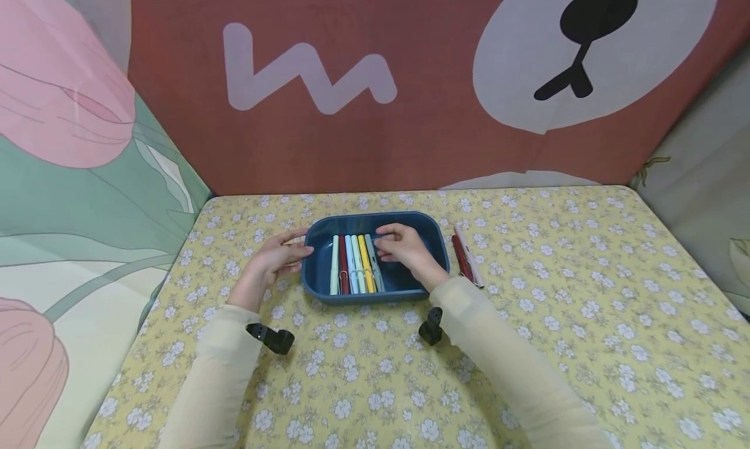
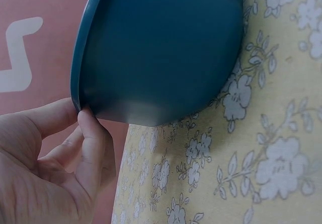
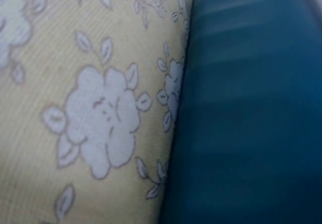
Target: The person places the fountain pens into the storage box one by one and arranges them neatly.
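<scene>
A dark blue tray [image 1: 319, 286] stands on the table, and my left hand [image 1: 274, 254] pinches its left rim between thumb and fingers, as the left wrist view also shows. Side by side in the tray lie a pale green pen [image 1: 334, 267], a dark red pen [image 1: 343, 260], a light blue pen [image 1: 351, 267], a mint pen [image 1: 359, 267], a yellow pen [image 1: 366, 267] and a grey-green pen [image 1: 374, 263]. Over the tray's right part, my right hand [image 1: 405, 247] has loosely bent fingers near the grey-green pen; nothing shows in them. The right wrist view misses this hand.
Right of the tray, another dark red pen [image 1: 461, 257] and a pale pink pen [image 1: 469, 257] lie together on the flowered yellow tablecloth [image 1: 375, 384]. A reddish-brown printed cloth [image 1: 422, 143] rises behind the table. More printed cloth hangs at both sides.
</scene>
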### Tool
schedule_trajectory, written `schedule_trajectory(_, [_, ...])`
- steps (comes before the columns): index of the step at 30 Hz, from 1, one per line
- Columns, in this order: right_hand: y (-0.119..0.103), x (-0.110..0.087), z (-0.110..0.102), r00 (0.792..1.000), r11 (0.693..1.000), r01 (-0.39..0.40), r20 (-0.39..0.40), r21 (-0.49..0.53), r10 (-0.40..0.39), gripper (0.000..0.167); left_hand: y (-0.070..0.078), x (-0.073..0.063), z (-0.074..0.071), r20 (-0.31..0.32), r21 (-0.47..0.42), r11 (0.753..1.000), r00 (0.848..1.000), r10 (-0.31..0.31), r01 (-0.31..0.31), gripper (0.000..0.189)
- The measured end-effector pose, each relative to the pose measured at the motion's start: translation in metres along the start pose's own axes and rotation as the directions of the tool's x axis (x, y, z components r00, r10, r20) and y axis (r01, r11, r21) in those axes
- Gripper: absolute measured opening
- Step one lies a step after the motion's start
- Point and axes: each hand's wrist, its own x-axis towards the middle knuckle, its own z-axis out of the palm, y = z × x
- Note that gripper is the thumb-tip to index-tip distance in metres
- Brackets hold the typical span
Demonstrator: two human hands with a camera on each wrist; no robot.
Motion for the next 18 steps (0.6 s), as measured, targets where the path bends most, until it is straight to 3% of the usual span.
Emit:
schedule_trajectory(10, [-0.003, -0.002, -0.004, 0.997, 0.995, 0.08, -0.009, 0.066, -0.08, 0.036, 0.002, -0.001, 0.0, 0.011, -0.008, 1.0, 1.0, -0.001, 0.001, 0.061])
schedule_trajectory(18, [-0.008, -0.005, -0.012, 0.996, 0.991, 0.085, -0.037, 0.108, -0.081, 0.038, 0.001, -0.002, 0.0, 0.009, -0.01, 1.0, 1.0, -0.004, 0.004, 0.061])
